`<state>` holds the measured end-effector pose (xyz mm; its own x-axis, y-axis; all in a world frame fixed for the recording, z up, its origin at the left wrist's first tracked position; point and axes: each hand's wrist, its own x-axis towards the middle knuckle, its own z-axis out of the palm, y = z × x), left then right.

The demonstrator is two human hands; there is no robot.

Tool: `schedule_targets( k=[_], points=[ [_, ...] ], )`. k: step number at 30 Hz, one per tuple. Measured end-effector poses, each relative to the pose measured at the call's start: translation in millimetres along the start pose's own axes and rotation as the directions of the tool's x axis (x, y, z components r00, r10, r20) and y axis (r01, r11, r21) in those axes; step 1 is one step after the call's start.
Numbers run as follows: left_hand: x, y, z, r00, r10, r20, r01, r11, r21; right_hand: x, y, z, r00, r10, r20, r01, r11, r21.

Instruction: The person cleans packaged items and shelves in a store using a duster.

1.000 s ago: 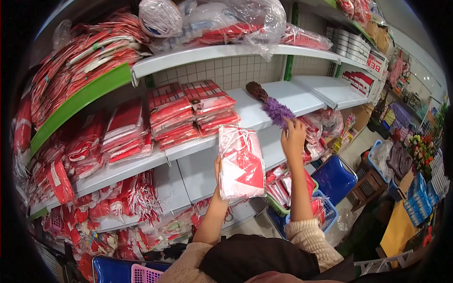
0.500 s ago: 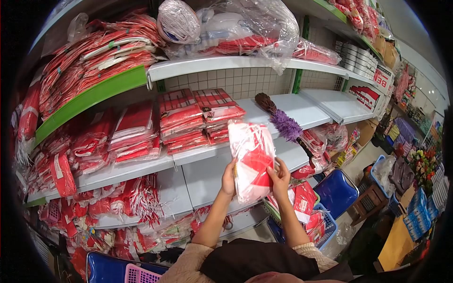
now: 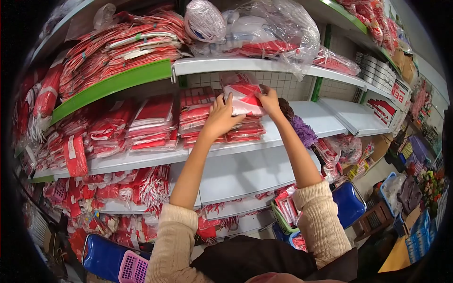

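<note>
My left hand (image 3: 221, 115) and my right hand (image 3: 269, 101) both grip a red-and-white packet in clear plastic (image 3: 243, 97). They hold it over the right-hand stack of red packets (image 3: 245, 129) on the middle white shelf (image 3: 330, 121). A second stack of similar packets (image 3: 196, 115) stands just to the left of my left hand. A purple duster (image 3: 302, 129) lies on the shelf right beside my right forearm.
Red packets fill the shelves at left (image 3: 141, 122) and above (image 3: 118, 47). Bagged goods (image 3: 264, 28) sit on the top shelf. A blue basket (image 3: 351, 203) and a green basket of packets (image 3: 285, 212) stand below right; a blue and pink basket (image 3: 118, 262) is at lower left.
Both hands have lifted the packet from chest height up onto the right stack on the middle shelf. A second ago the right hand was at the purple duster; it then joined the left on the packet.
</note>
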<state>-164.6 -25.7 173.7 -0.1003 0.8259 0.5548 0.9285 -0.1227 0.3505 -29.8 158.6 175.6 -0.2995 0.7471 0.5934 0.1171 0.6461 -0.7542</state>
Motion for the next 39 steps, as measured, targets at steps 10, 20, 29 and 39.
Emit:
schedule_targets(
  k=[10,20,29,39],
  points=[
    [11,-41,23,0.999,-0.024,0.037,0.011,0.952,0.306,11,17,14,0.97,0.149,0.19,-0.096,0.96,-0.261],
    [-3,-33,35,0.968,0.086,-0.234,-0.006,0.947,0.321,-1,18,7,0.957,0.154,0.244,-0.158,0.987,-0.004],
    [-53,12,25,0.815,0.216,-0.537,-0.263,0.965,-0.012,-146,-66,15,0.856,-0.413,-0.31,0.335,0.901,-0.276],
    [-94,83,118,0.909,0.24,-0.342,-0.394,0.762,-0.513,-265,-2,-33,0.912,-0.066,-0.405,-0.002,0.986,-0.164]
  ],
)
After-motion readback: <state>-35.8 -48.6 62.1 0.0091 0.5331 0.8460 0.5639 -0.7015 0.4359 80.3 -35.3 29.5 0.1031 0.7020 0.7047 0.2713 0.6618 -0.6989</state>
